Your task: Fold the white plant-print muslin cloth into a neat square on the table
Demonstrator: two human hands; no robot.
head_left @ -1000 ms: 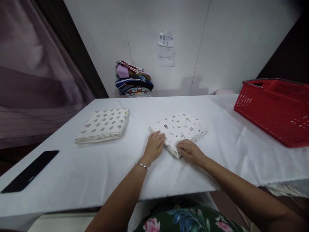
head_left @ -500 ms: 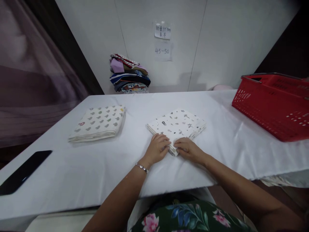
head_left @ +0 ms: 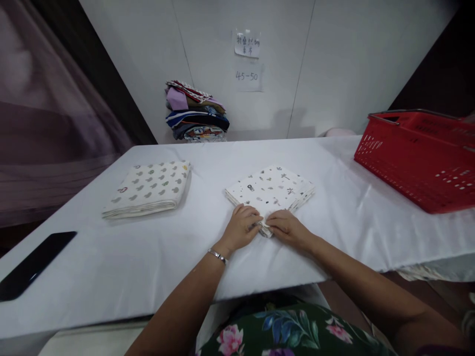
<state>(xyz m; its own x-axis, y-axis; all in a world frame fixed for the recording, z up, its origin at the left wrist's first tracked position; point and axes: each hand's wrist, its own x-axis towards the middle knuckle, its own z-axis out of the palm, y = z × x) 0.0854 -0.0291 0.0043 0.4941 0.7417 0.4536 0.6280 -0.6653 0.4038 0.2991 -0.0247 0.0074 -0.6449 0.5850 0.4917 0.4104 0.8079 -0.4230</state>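
Observation:
A folded white cloth (head_left: 270,187) with small grey and black prints lies turned cornerwise in front of me, several layers thick. At its near corner, my left hand (head_left: 243,226) is closed on the left edge, fingers bent over it. My right hand (head_left: 287,227) pinches the same corner from the right, thumb and fingertips together on the fabric. Some of the fingertips and the layers under them are hidden. To the left rests a second folded cloth (head_left: 152,187), cream with grey, yellow and red prints, touched by neither hand.
The white-covered table (head_left: 122,267) carries a black phone-like slab (head_left: 35,264) at the left and a red plastic basket (head_left: 415,160) at the right. Behind the far edge rises a pile of folded textiles (head_left: 196,111). Paper signs (head_left: 248,76) hang on the wall.
The view has shifted slightly. Both hands keep their places at the near corner of the printed cloth, whose tip looks a little more bunched between the fingers.

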